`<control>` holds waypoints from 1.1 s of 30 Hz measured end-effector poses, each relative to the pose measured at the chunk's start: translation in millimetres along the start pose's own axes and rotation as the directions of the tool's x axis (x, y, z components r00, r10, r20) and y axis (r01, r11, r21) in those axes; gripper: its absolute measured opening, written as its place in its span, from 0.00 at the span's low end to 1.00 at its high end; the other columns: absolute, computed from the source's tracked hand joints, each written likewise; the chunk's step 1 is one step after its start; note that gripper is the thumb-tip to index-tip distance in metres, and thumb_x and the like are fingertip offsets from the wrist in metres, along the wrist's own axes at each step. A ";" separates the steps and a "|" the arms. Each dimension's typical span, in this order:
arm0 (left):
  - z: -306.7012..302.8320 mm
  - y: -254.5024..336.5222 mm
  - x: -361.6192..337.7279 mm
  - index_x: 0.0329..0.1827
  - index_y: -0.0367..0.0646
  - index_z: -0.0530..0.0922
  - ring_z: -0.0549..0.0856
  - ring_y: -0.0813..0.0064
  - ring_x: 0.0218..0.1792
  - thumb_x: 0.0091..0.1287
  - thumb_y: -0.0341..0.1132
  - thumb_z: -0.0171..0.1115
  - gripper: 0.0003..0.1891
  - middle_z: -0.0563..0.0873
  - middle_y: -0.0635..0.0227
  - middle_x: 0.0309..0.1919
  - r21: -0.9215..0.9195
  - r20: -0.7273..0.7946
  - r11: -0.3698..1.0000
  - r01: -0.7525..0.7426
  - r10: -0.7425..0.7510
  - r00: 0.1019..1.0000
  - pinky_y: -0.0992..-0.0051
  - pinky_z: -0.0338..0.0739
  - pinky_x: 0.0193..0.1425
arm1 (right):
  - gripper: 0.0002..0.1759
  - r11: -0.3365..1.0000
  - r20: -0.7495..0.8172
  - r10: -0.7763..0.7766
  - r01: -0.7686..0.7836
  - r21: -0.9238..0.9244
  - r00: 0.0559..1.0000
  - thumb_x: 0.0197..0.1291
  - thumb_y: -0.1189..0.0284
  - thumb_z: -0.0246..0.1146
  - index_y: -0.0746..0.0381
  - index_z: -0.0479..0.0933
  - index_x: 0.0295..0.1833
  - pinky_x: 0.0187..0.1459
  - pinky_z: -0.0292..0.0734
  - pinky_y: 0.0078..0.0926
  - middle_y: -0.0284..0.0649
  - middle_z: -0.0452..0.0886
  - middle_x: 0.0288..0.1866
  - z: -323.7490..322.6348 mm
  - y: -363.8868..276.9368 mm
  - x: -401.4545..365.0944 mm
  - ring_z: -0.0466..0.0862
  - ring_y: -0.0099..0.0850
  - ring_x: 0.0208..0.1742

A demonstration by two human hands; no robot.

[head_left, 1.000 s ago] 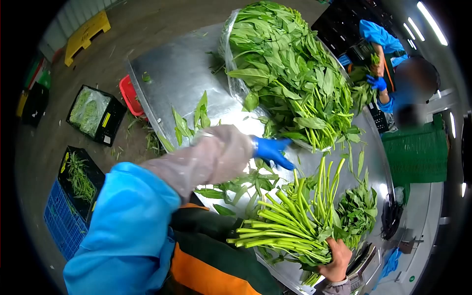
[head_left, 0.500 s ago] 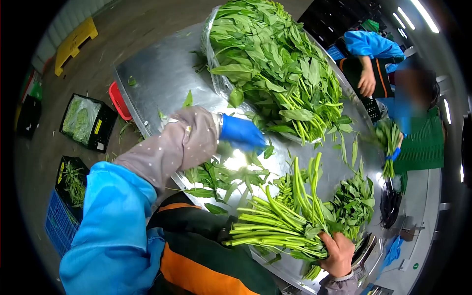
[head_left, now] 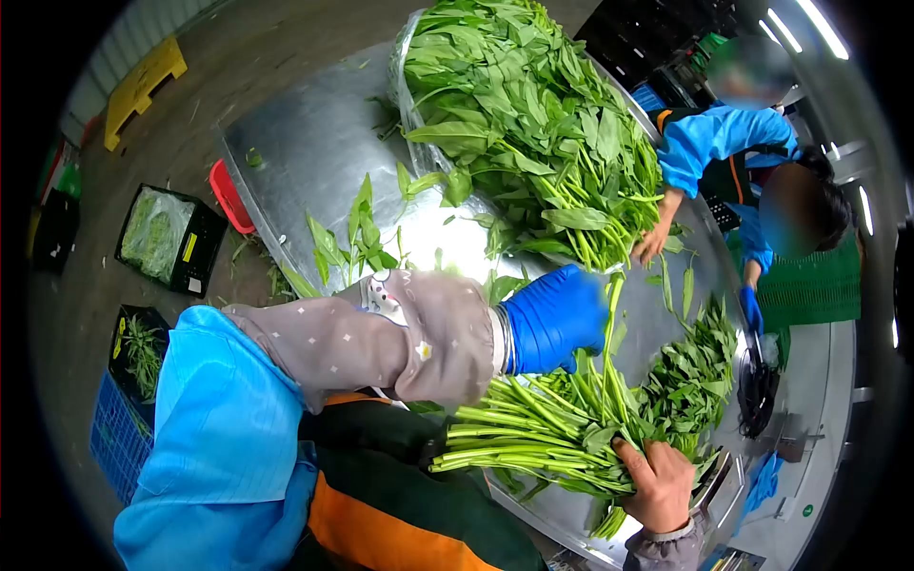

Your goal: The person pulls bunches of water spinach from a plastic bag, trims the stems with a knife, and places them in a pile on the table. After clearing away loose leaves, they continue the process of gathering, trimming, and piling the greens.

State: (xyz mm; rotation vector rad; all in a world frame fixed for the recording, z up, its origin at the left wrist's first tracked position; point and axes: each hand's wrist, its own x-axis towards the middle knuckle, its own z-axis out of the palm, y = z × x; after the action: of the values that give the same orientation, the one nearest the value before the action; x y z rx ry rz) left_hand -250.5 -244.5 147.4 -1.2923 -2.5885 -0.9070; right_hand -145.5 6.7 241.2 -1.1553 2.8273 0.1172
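Note:
My right hand (head_left: 659, 481), bare, is closed around a bunch of water spinach (head_left: 533, 433) near the table's front edge; its cut stems point left. My left hand (head_left: 555, 319), in a blue glove, is above that bunch with its fingers curled, beside a few stems (head_left: 612, 328) that stand up from it. The glove's far end is blurred and its fingertips are hidden, so I cannot see what it holds. A large heap of water spinach (head_left: 533, 124) in a clear plastic bag lies beyond my left hand. More leafy bunches (head_left: 690, 381) lie right of the stems.
Loose sprigs (head_left: 357, 233) lie on the metal table (head_left: 309, 133). Across it, a co-worker's bare hand (head_left: 655, 238) reaches to the heap's edge; their blue-gloved hand (head_left: 752, 309) is farther right. Crates of greens (head_left: 186, 238) and a red container (head_left: 231, 198) are at the left.
My left hand has moved right to the upright stems. Sprigs now show on the table's left part. The co-worker has leaned in toward the heap, and their gloved hand no longer shows a bunch.

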 end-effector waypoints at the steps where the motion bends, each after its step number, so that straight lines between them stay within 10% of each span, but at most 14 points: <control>1: -0.6 -3.7 1.5 0.36 0.56 0.82 0.74 0.67 0.45 0.47 0.43 0.66 0.12 0.79 0.75 0.37 -0.117 0.050 0.993 0.008 -0.002 0.999 0.67 0.65 0.51 | 0.33 1.000 0.005 0.004 -0.004 -0.001 1.000 0.26 0.81 0.62 0.53 0.76 0.49 0.25 0.65 0.31 0.38 0.71 0.30 -0.8 -0.9 -0.5 0.73 0.35 0.26; 3: 5.1 -9.3 2.0 0.33 0.57 0.82 0.75 0.69 0.44 0.47 0.40 0.66 0.09 0.80 0.78 0.32 -0.354 0.075 0.932 0.080 -0.057 0.996 0.67 0.65 0.50 | 0.33 1.000 0.016 0.005 -0.005 -0.001 1.000 0.26 0.81 0.62 0.53 0.76 0.49 0.24 0.65 0.31 0.38 0.71 0.30 -1.8 -0.9 -0.6 0.73 0.35 0.26; 5: 5.2 -16.1 1.9 0.32 0.57 0.82 0.75 0.70 0.43 0.46 0.40 0.66 0.09 0.80 0.78 0.31 0.009 -0.122 0.990 -0.141 0.141 0.982 0.67 0.65 0.50 | 0.32 1.000 0.004 0.005 -0.005 -0.003 1.000 0.27 0.81 0.61 0.53 0.77 0.48 0.25 0.65 0.30 0.38 0.72 0.31 -0.7 -1.8 -1.0 0.73 0.35 0.26; 16: 29.4 -20.3 -0.7 0.27 0.50 0.76 0.78 0.65 0.32 0.50 0.32 0.63 0.04 0.78 0.69 0.25 -0.105 -0.252 0.972 -0.208 0.176 0.951 0.68 0.71 0.42 | 0.33 1.000 0.007 -0.008 0.008 -0.003 1.000 0.26 0.81 0.61 0.52 0.76 0.49 0.25 0.66 0.30 0.38 0.73 0.32 -2.9 -2.3 3.2 0.74 0.35 0.27; 20: 16.4 -49.3 -7.4 0.27 0.48 0.76 0.78 0.64 0.29 0.49 0.36 0.63 0.06 0.78 0.67 0.23 -0.522 -0.230 0.826 0.213 -0.377 0.897 0.63 0.71 0.33 | 0.32 1.000 0.007 -0.013 0.013 -0.009 1.000 0.28 0.81 0.61 0.52 0.76 0.49 0.25 0.66 0.30 0.39 0.74 0.33 -1.4 0.0 -1.1 0.74 0.35 0.27; 22: 0.2 -73.1 -14.0 0.31 0.48 0.77 0.78 0.63 0.31 0.49 0.40 0.64 0.09 0.79 0.66 0.25 -0.234 -0.283 0.870 0.435 -0.489 0.825 0.63 0.72 0.34 | 0.31 0.999 -0.009 -0.031 0.031 -0.019 0.999 0.30 0.80 0.60 0.51 0.76 0.49 0.25 0.66 0.30 0.39 0.74 0.33 -1.4 0.7 -2.3 0.73 0.35 0.27; 24: -23.1 -68.1 -8.1 0.36 0.47 0.78 0.77 0.59 0.38 0.49 0.46 0.65 0.15 0.80 0.63 0.27 0.228 -0.457 0.888 0.400 -0.265 0.849 0.63 0.70 0.45 | 0.29 0.998 -0.017 -0.044 0.043 -0.041 0.999 0.33 0.80 0.60 0.51 0.76 0.49 0.25 0.66 0.29 0.38 0.74 0.33 -1.2 1.1 -1.5 0.73 0.34 0.27; 27: -21.3 -26.9 28.4 0.45 0.45 0.78 0.75 0.59 0.46 0.46 0.57 0.65 0.29 0.79 0.60 0.40 0.100 -0.648 0.994 0.037 0.037 0.761 0.62 0.66 0.52 | 0.28 0.995 -0.005 -0.070 0.069 -0.074 0.998 0.36 0.79 0.59 0.50 0.75 0.49 0.25 0.66 0.29 0.38 0.74 0.33 -6.3 -1.9 5.5 0.73 0.33 0.27; 28: -31.3 -6.8 36.7 0.45 0.45 0.79 0.76 0.60 0.47 0.46 0.59 0.65 0.30 0.80 0.60 0.41 -0.004 -0.253 0.999 0.037 -0.037 0.967 0.62 0.65 0.55 | 0.27 0.992 0.001 -0.084 0.084 -0.090 0.996 0.37 0.79 0.59 0.50 0.75 0.49 0.25 0.66 0.29 0.39 0.74 0.34 -8.7 -2.6 8.8 0.73 0.33 0.27; 30: -26.3 14.5 51.8 0.41 0.48 0.82 0.80 0.60 0.43 0.46 0.54 0.68 0.23 0.84 0.62 0.36 -0.087 0.303 0.995 0.043 -0.015 0.953 0.66 0.70 0.51 | 0.27 0.991 -0.011 -0.099 0.097 -0.097 0.995 0.37 0.79 0.59 0.50 0.75 0.49 0.25 0.66 0.29 0.39 0.74 0.34 -10.7 -2.3 11.5 0.73 0.33 0.27; 33: -3.3 -2.9 57.9 0.36 0.46 0.82 0.83 0.72 0.30 0.50 0.39 0.68 0.12 0.85 0.65 0.29 -0.470 0.445 0.872 0.135 0.102 0.889 0.71 0.76 0.36 | 0.27 0.990 0.000 -0.091 0.091 -0.107 0.996 0.37 0.79 0.59 0.50 0.75 0.50 0.25 0.66 0.29 0.39 0.75 0.35 -11.2 -0.1 7.2 0.74 0.33 0.27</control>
State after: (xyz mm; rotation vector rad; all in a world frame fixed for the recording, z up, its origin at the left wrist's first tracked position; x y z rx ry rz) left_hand -289.9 -207.5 168.8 -1.8062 -2.8131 -1.5034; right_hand -151.1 0.4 251.6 -1.3055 2.7975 0.2621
